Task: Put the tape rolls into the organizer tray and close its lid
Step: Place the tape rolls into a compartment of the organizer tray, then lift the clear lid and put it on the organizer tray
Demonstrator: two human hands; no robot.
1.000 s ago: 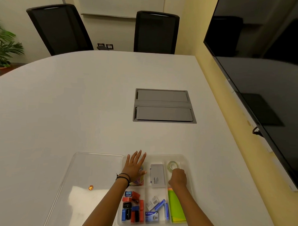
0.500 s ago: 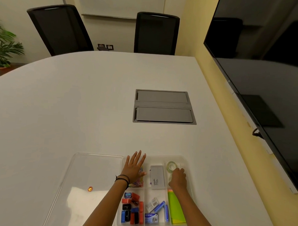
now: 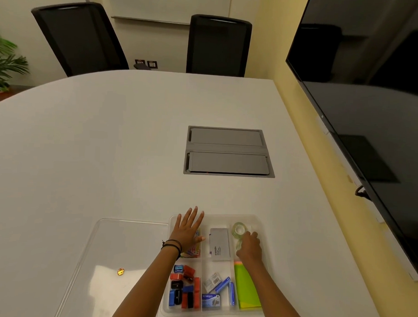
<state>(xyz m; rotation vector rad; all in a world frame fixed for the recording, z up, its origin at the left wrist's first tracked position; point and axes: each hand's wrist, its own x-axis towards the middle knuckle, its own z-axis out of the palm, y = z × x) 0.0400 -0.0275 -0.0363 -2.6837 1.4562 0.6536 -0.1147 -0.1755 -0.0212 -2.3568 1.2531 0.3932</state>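
A clear organizer tray (image 3: pixel 260 221) lies near the table's front edge, divided into compartments. A clear tape roll (image 3: pixel 239 229) stands in its far right compartment. A second clear tape roll (image 3: pixel 238 244) shows partly under my right hand (image 3: pixel 249 248), whose fingers are curled on it in the same compartment. My left hand (image 3: pixel 186 231) lies flat with fingers spread on the tray's far left compartment. The clear lid (image 3: pixel 110 254) lies open, flat on the table left of the tray, with a small orange sticker (image 3: pixel 121 271).
The tray also holds a grey card box (image 3: pixel 220 244), green and orange sticky notes (image 3: pixel 247 287), blue staple boxes (image 3: pixel 219 289) and red, blue and black sharpeners (image 3: pixel 184 288). A grey cable hatch (image 3: pixel 228 151) sits mid-table. A large black screen (image 3: pixel 370 116) hangs at right; two chairs stand beyond.
My right hand has shifted slightly toward me inside the right compartment, and a second tape roll now shows beneath its fingers. My left hand has stayed flat on the tray.
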